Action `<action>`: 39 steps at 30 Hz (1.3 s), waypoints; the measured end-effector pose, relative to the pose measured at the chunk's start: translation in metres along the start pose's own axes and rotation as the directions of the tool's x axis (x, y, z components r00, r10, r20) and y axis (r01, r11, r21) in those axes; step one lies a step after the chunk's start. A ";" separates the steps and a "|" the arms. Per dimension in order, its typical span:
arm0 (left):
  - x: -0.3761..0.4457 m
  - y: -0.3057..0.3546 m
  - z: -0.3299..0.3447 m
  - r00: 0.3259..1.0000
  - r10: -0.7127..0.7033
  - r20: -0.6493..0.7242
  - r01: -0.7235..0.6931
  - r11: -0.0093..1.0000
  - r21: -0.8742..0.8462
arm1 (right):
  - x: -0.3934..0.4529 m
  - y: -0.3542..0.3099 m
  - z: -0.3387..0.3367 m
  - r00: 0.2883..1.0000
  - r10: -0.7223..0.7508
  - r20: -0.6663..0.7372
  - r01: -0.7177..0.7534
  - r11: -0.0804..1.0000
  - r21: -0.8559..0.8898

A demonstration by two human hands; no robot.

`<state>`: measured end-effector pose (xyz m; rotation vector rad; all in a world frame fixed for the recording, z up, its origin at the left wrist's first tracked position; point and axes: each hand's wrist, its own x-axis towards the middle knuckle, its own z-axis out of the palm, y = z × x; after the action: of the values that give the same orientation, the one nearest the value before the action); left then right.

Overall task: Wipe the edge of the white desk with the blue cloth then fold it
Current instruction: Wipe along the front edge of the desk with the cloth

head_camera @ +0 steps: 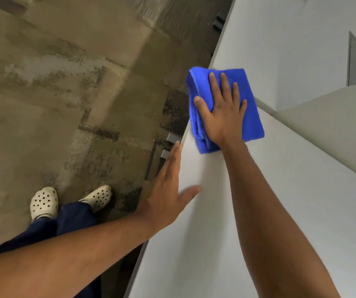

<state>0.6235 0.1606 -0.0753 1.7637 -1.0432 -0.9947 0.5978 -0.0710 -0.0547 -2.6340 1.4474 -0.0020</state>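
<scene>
Seen from above, a folded blue cloth [226,108] is pressed flat against the white worktop [258,211] by the right hand [222,112], its fingers spread wide across the fabric and the thumb set toward the cloth's left side. The cloth is laid at the worktop's left edge, with its bunched folds hanging slightly past the rim. Nearer the camera, the left hand [168,190] is held open and empty, fingers straight and together along that same edge, the thumb laid on the white surface. Below, on a worn, stained floor [65,93], a pair of cream perforated clogs [71,201] is seen beneath dark blue trouser legs [43,235].
</scene>
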 end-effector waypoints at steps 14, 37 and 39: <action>-0.001 0.000 0.004 0.992 -0.088 -0.095 0.082 0.994 -0.066 | -0.120 0.073 -0.040 0.971 -0.239 0.024 0.207 0.881 0.425; 0.001 -0.014 0.010 0.995 -0.062 -0.083 0.056 0.995 -0.078 | -0.091 0.063 -0.050 0.918 -0.244 0.312 0.204 0.967 0.155; 0.001 -0.015 0.009 0.994 -0.059 -0.091 0.051 0.995 -0.082 | -0.086 0.050 -0.047 0.974 0.003 0.226 -0.065 0.962 0.266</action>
<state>0.6193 0.1623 -0.0926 1.7645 -0.8893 -0.9651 0.5068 -0.0310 -0.0087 -2.3052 1.3138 0.0903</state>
